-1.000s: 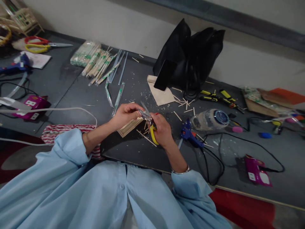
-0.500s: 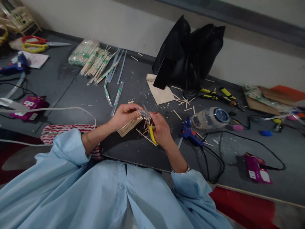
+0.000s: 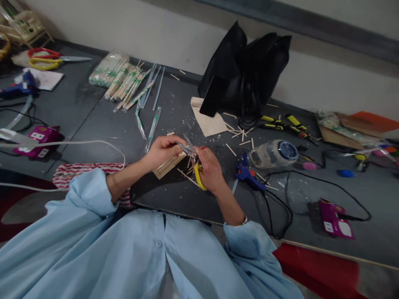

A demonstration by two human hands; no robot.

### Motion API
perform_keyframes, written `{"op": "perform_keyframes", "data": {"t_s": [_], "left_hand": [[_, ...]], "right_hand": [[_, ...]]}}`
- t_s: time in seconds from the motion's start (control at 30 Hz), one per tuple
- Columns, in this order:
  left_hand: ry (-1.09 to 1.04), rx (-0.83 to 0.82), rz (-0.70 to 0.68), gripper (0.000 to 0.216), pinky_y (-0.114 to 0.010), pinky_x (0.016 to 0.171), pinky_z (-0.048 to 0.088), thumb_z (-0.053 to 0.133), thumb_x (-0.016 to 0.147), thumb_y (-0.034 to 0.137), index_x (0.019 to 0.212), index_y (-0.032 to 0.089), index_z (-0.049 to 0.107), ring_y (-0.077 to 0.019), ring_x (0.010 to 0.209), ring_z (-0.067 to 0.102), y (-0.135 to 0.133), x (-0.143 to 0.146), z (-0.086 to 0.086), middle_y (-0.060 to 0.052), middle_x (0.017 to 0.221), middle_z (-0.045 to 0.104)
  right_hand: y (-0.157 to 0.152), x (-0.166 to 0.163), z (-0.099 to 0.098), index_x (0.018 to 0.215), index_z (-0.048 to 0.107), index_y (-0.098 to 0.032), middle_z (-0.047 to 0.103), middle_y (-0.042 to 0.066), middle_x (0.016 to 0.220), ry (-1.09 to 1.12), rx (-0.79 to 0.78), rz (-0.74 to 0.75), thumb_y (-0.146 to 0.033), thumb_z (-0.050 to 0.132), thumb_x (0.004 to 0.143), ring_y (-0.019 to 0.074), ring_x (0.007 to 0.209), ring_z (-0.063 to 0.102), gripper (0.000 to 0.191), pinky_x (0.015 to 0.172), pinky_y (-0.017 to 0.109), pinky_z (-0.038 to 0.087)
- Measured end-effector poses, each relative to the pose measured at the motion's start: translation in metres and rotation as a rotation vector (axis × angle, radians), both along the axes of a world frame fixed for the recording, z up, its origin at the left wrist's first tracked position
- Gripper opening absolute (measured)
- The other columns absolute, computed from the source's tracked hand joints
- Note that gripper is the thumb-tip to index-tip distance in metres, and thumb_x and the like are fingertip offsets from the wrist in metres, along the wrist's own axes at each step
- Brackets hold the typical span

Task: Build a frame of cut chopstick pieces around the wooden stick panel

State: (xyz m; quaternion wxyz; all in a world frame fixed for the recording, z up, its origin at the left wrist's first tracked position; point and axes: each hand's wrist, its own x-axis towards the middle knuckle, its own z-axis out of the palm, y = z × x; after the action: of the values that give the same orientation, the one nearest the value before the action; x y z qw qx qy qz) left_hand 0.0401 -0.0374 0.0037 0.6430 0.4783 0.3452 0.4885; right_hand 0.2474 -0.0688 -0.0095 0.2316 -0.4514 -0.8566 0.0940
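My right hand is closed around scissors with a yellow handle loop and a bit of red at the top. Their grey blades point left, toward the fingertips of my left hand. Those left fingers are pinched together near the blade tips; what is between them is too small and blurred to name. Beneath the hands lies a flat panel of thin wooden sticks, partly covered by my left hand. A few loose sticks lie beside it, under the scissors.
Wrapped stick bundles lie at back left, near another pair of scissors. A black bag with a phone against it stands behind. At right are a blue glue gun, a plastic jar, cables and a purple box.
The scissor blades look slightly shifted near my left fingertips. Both hands stay almost in the same place; the whole view has moved a little.
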Motion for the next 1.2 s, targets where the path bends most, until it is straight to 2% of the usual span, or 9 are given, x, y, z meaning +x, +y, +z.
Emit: {"op": "perform_keyframes", "data": {"t_s": [0.23,0.43,0.77,0.93,1.2], "left_hand": [[-0.005,0.029,0.01,0.038,-0.021,0.058,0.048,0.086,0.065,0.051,0.079,0.018,0.073,-0.0076,0.058,0.058,-0.0029,0.0012,0.0013,0.001,0.07,0.07],[-0.002,0.073,-0.009,0.039,-0.022,0.061,0.049,0.084,0.068,0.054,0.08,0.018,0.073,-0.0081,0.058,0.058,-0.0028,0.0012,0.001,0.002,0.068,0.068],[0.193,0.291,0.016,0.04,-0.024,0.069,0.048,0.073,0.081,0.055,0.089,0.016,0.072,-0.0127,0.072,0.061,-0.0022,-0.0041,0.0008,-0.003,0.079,0.068],[0.248,0.381,0.054,0.036,-0.026,0.072,0.048,0.071,0.083,0.053,0.089,0.018,0.073,-0.0141,0.074,0.061,0.0006,-0.006,-0.0041,-0.004,0.08,0.069],[0.214,0.477,0.09,0.032,-0.027,0.077,0.048,0.069,0.087,0.05,0.087,0.019,0.074,-0.0145,0.077,0.065,0.0008,-0.0029,-0.0054,-0.005,0.081,0.071]], "right_hand": [[-0.0008,0.0008,-0.0001,0.128,0.056,-0.019,0.062,0.01,0.099,-0.031,0.011,-0.042,-0.013,0.052,0.084,0.0268,0.094,0.059,0.044,0.084,0.039,0.052],[-0.0029,-0.0005,-0.0016,0.125,0.058,-0.02,0.064,0.009,0.097,-0.036,0.0,-0.095,-0.013,0.053,0.082,0.0255,0.091,0.062,0.044,0.078,0.035,0.053],[-0.0057,-0.0019,-0.0039,0.127,0.058,-0.018,0.065,0.011,0.096,-0.006,0.05,-0.122,-0.012,0.052,0.081,0.0264,0.087,0.062,0.046,0.076,0.038,0.054],[-0.0047,-0.0038,-0.0048,0.127,0.058,-0.019,0.063,0.01,0.096,-0.019,0.059,-0.125,-0.011,0.052,0.082,0.0265,0.087,0.061,0.046,0.077,0.038,0.055],[-0.002,-0.007,-0.0039,0.132,0.055,-0.019,0.06,0.011,0.097,-0.01,0.055,-0.095,-0.016,0.052,0.089,0.0286,0.095,0.058,0.043,0.087,0.044,0.053]]}}
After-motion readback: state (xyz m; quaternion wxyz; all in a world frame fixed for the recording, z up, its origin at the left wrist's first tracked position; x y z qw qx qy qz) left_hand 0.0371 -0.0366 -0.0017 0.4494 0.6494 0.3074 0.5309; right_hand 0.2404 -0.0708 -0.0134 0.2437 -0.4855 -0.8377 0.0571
